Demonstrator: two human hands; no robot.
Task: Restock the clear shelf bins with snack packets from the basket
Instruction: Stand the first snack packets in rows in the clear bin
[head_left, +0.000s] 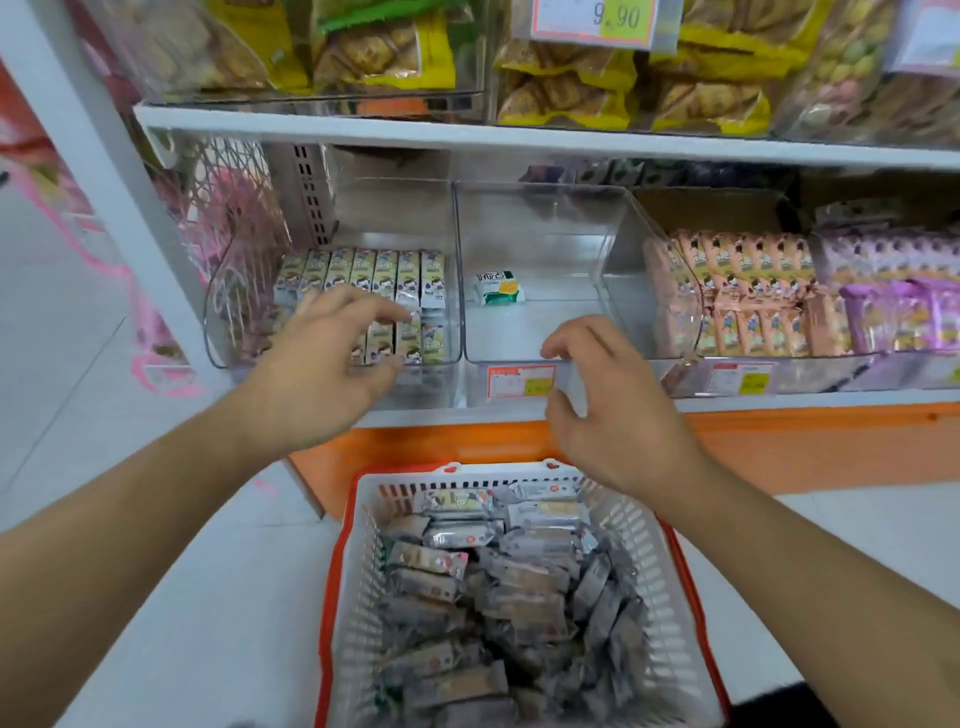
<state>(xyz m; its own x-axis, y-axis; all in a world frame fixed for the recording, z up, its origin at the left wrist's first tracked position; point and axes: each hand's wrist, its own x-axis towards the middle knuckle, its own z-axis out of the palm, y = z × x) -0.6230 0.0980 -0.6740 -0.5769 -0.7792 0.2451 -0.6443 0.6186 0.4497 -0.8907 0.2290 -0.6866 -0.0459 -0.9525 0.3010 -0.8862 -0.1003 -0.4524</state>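
You're mid-restock at the left bin (332, 312): your left hand (322, 374) reaches in with fingers spread, fingertips on the standing packets (363, 275), gripping nothing, while your right hand (608, 415) hovers loosely curled and empty at the front lip of the middle bin (540, 291). Left bin holds two partial rows, middle bin just one green-and-white packet (496, 287), the peach bin (748, 301) to the right looks full. Next move, I'd guess: drop to the basket (519, 597) below, still heaped with packets, and grab more.
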